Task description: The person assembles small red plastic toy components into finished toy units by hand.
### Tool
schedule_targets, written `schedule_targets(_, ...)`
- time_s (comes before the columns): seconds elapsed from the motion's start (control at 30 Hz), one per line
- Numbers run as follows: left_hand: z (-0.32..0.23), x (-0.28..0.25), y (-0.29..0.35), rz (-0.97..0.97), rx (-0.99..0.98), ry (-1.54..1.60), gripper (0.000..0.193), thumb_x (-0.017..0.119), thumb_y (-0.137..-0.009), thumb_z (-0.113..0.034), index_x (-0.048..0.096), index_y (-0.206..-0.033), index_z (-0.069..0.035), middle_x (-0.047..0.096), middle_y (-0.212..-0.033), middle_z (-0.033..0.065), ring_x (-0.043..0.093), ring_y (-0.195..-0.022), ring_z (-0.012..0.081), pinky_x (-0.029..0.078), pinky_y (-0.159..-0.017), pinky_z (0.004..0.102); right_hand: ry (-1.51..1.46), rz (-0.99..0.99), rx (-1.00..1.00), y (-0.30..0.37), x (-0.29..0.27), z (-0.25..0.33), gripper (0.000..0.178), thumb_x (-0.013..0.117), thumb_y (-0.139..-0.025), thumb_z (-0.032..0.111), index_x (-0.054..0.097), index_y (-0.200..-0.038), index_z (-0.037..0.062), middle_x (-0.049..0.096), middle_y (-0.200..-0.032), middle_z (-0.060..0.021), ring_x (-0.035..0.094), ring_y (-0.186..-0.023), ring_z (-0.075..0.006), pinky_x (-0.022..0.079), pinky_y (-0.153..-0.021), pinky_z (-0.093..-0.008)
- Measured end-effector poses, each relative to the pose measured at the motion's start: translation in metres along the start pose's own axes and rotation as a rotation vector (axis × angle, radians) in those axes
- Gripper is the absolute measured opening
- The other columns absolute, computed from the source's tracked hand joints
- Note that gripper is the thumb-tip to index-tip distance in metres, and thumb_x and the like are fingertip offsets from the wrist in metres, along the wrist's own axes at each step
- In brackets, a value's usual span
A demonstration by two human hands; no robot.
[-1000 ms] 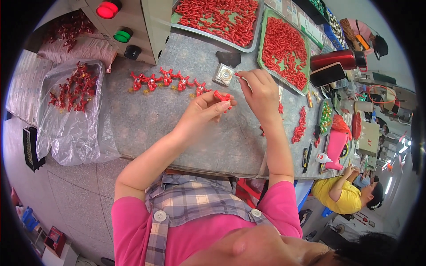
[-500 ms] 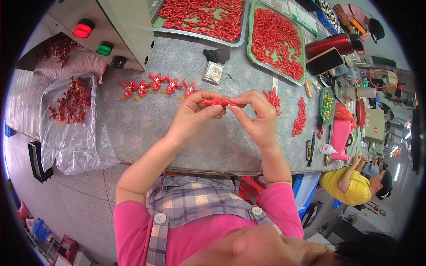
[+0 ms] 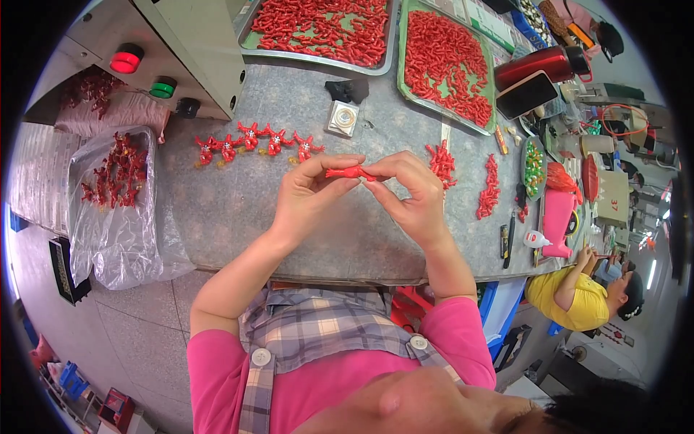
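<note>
Over the near part of the grey table, a small red plastic figure part (image 3: 347,173) is pinched between both my hands. My left hand (image 3: 307,189) grips its left end between thumb and fingers. At its right end, the thumb and forefinger of my right hand (image 3: 412,186) close on it. Fingers hide some of its shape. Beyond my left hand, several red figures (image 3: 275,141) stand in a row on the table. A pile of small red parts (image 3: 442,165) lies just right of my right hand, and another pile (image 3: 488,189) farther right.
Two trays of red parts, one metal (image 3: 318,54) and one green (image 3: 413,90), stand at the back. A machine box (image 3: 195,43) is at far left, above a plastic-lined tray (image 3: 148,166). A phone (image 3: 526,95) and red bottle (image 3: 531,69) lie at right. A co-worker in yellow (image 3: 571,296) sits at far right.
The fingers of both hands have shifted slightly on the red part, which stays held between them. The whole view has moved a little.
</note>
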State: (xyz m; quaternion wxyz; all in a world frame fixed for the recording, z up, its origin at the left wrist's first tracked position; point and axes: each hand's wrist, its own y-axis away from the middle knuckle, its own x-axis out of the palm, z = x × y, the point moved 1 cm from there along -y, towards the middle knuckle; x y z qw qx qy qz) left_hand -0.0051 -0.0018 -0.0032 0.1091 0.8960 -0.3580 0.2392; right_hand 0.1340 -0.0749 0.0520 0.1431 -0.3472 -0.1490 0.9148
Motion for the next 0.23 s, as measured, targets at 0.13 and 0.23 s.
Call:
schedule_targets(0.13,-0.0044,-0.0004,0.0001,0.009,-0.068,-0.019,0.027,0.061,-0.078,0.003,0.059,-0.104,-0.001,0.061,-0.105,0.0084,0.058,-0.093,0.0116,0.046,-0.083,0.0250,0.083,0.010,-0.056,0.0013,-0.0011,-0.0001,0.017,0.068,-0.067,0.004,0.062,-0.083,0.0039,0.061,-0.077,-0.0067,0.057,-0.069,-0.0221,0.044,-0.060,-0.0302)
schedule_targets(0.23,-0.0042,-0.0014,-0.0005,0.029,-0.107,-0.100,0.023,0.062,-0.077,0.000,0.060,-0.100,-0.002,0.061,-0.106,0.0107,0.058,-0.093,0.0151,0.048,-0.080,0.0283,0.151,0.017,-0.126,0.0050,-0.0012,-0.0009,0.018,0.067,-0.068,0.005,0.063,-0.085,0.0064,0.061,-0.080,-0.0060,0.058,-0.073,-0.0236,0.045,-0.062,-0.0316)
